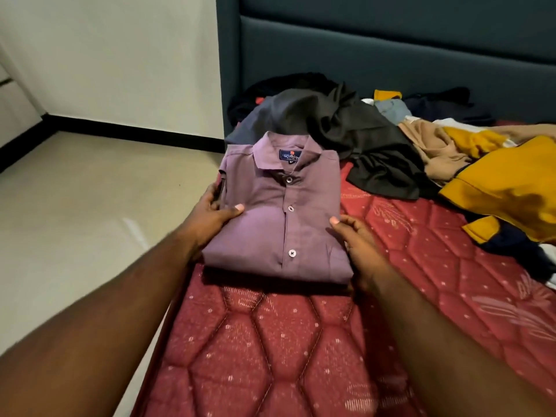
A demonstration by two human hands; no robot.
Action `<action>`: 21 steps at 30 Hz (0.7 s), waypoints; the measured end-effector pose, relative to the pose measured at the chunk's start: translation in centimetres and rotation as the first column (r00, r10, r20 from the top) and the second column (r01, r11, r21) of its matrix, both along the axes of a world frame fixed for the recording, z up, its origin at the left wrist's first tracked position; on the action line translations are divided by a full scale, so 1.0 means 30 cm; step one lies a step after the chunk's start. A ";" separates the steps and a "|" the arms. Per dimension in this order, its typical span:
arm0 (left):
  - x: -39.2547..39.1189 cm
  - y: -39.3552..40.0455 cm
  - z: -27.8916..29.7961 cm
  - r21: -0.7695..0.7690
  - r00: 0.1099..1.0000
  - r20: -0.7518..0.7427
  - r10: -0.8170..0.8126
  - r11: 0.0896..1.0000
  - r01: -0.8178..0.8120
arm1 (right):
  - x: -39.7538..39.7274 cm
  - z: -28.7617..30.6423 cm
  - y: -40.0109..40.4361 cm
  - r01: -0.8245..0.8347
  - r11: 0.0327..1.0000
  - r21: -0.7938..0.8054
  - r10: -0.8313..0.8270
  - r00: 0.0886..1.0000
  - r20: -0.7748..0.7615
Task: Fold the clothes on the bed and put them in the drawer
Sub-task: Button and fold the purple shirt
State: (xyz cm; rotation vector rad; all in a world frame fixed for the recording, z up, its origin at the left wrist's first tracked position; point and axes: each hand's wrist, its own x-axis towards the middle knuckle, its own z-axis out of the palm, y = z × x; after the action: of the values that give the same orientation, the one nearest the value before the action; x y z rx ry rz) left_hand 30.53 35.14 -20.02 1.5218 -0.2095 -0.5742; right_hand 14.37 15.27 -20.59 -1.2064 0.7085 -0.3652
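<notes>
folded purple shirt (279, 218) at mattress (270, 341) left edge, left hand (210, 215) and right hand (358, 239) fingers gripping its sides

fingers (356, 267) tucked under purple shirt (279, 218); collar label (289, 155) unreadable

1. Red quilted mattress (301, 341) carries everything.
2. Folded purple shirt (270, 212) lies at its left edge.
3. Dark grey garment (346, 130) behind the shirt.
4. Tan cloth (433, 152) and yellow garment (511, 188) lie to the right.
</notes>
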 end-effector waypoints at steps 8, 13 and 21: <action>-0.300 0.095 0.043 0.909 0.363 0.417 -0.833 0.378 -0.176 | -0.237 -0.076 0.101 -0.571 0.164 -0.805 0.130 0.821 -0.556; -0.564 -0.050 0.079 0.865 0.216 0.486 -0.847 0.431 -0.259 | -0.469 -0.044 -0.001 -0.716 0.135 -0.685 0.109 0.698 -0.708; -1.069 -0.585 -0.118 0.933 0.371 0.342 -0.863 0.358 -0.028 | -1.091 -0.066 -0.400 -0.748 0.270 -0.606 -0.246 0.555 -0.795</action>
State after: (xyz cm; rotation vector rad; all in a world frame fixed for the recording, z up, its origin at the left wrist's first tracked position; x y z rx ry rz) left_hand -1.53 17.60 -23.55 2.7210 -1.4610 -0.3424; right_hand -18.37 3.25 -22.57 -2.7974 1.0249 0.2447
